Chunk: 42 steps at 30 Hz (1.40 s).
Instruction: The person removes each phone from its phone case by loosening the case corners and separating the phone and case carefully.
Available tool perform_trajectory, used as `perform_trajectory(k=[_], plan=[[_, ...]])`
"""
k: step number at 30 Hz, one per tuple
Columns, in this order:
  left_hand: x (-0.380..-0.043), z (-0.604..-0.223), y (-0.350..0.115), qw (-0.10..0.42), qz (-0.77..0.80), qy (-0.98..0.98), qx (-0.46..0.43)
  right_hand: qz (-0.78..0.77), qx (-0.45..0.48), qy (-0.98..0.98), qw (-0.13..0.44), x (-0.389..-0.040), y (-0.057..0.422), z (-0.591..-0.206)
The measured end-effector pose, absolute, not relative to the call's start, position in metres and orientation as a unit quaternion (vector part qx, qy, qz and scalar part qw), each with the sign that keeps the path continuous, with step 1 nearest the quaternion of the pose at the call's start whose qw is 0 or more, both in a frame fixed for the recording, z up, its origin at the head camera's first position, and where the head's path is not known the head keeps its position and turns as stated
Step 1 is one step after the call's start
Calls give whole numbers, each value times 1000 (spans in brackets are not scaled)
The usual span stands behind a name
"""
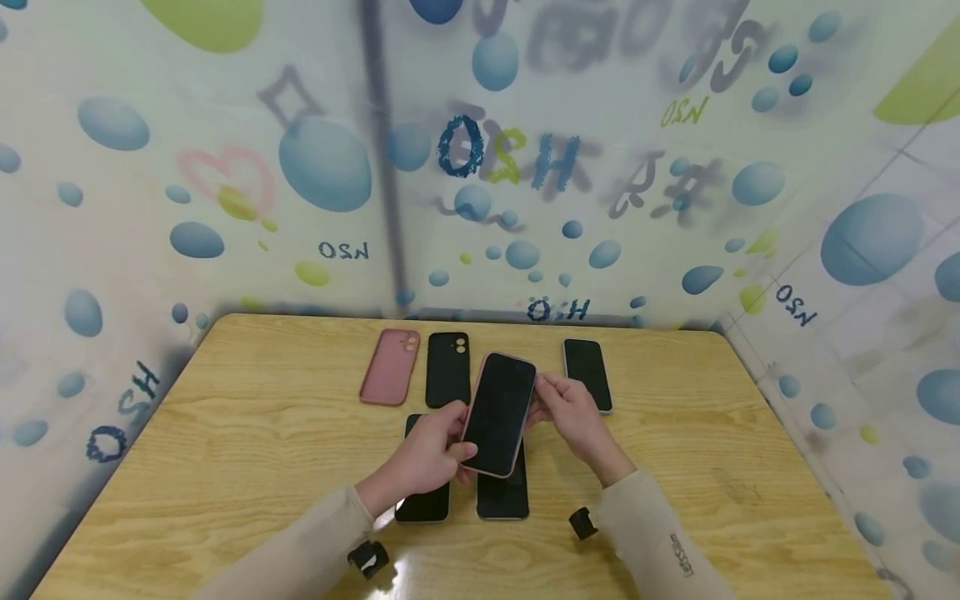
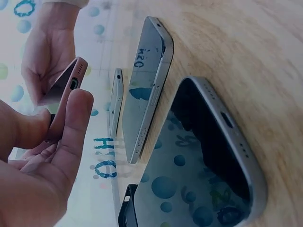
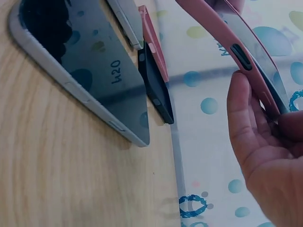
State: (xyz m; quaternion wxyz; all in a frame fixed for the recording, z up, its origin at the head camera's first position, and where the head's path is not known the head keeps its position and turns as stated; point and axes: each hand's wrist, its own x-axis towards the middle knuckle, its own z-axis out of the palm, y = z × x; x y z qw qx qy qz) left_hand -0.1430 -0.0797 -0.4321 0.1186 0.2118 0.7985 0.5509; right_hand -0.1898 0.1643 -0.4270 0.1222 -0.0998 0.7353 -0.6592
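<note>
Background: pale printed sheeting (image 1: 330,292) with blue and green drops, across the top and both sides of the head view. Surface: a light wooden table (image 1: 675,467), filling the lower part.

Item 1: dark-screened phone (image 1: 500,415) in a rose case (image 3: 220,33); centre of the frame, raised above the table, tilted. Whether every edge is seated cannot be told.

Left hand (image 1: 427,454): gripping the phone's lower left, thumb over the front edge, fingers behind. Right hand (image 1: 573,412): pinching the upper right edge between thumb and fingers.

Items 2 and 3: a silver-edged phone (image 1: 422,502), lower centre, partly behind the left hand; a second lying phone (image 1: 502,500) just right of it, its top hidden by the held one.

Item 4: a far phone (image 1: 588,375), right of centre.

Items 5 and 6: a pink case (image 1: 389,367) and a black case (image 1: 448,369), left of centre, side by side.

Hazards, as judged: a slip, should the edge pinch loosen while the left hand shifts; the drop could strike the glass of items 2 or 3. A corner standing proud, should force fall on one side only. Smears, from the left thumb on the screen. A nudged item 2, should the left wrist dip.
</note>
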Motion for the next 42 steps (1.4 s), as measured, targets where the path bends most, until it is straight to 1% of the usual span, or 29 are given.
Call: perform_trajectory(k=[12,20,33,37,42], plan=[[-155,-430,-79,117,576,785,196,-651,-149,719,196,-179,168,-433],[-158,-427,-80,119,589,776,192,-642,-198,708,217,-175,167,-438],[-163,-422,-78,107,565,798,181,-649,-205,681,268,-169,161,-447],[-162,-421,-78,103,563,800,182,-652,-206,677,272,-168,160,-447],[-160,-420,-76,94,547,811,184,-648,-184,694,253,-165,158,-447]])
